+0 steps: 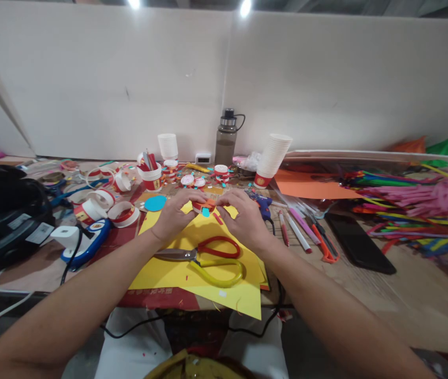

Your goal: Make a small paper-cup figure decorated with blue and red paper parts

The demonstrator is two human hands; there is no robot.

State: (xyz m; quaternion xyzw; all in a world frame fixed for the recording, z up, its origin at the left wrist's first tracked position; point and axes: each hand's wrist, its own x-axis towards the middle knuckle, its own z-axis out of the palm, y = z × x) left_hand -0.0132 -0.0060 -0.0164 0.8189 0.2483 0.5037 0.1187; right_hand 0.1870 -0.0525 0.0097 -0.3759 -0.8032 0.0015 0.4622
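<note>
My left hand grips a small red paper craft piece with orange on it and a bright blue tab at its front. From the other side, my right hand has its fingers bent in a pinch at the orange part of the same piece. The piece is held above yellow paper sheets. Nearer to me, scissors with one red and one yellow handle lie on that paper, blades to the left. A blue paper disc rests left of my left hand.
Cut cup rings and a blue-and-white power strip lie on the left. Behind stand a cup of pens, a water bottle and stacked paper cups. On the right are markers, a phone and colourful pipe cleaners.
</note>
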